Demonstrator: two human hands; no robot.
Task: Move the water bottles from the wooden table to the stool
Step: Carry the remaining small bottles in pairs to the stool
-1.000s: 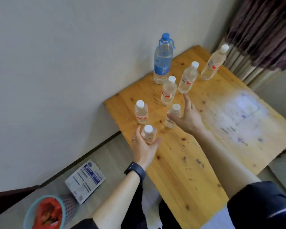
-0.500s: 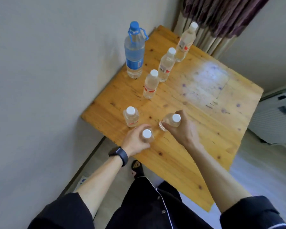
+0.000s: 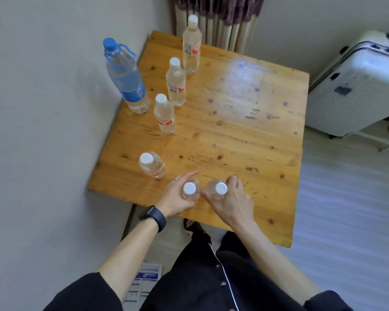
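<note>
On the wooden table (image 3: 234,140) my left hand (image 3: 175,198) grips a small white-capped water bottle (image 3: 189,189) near the front edge. Right beside it my right hand (image 3: 230,202) grips another small bottle (image 3: 220,189). A third small bottle (image 3: 152,164) stands free to the left. Further back stand three more white-capped bottles (image 3: 164,114), (image 3: 176,83), (image 3: 191,44) in a row and a large blue-capped bottle (image 3: 126,77) by the wall. No stool is in view.
The wall runs along the table's left side and a curtain (image 3: 216,21) hangs behind it. A white suitcase (image 3: 355,86) stands at the right. A printed paper (image 3: 144,281) lies on the floor by my legs.
The view has swung so the table sits more square in front of me. Both hands, each closed on a bottle, have drawn toward the table's front edge.
</note>
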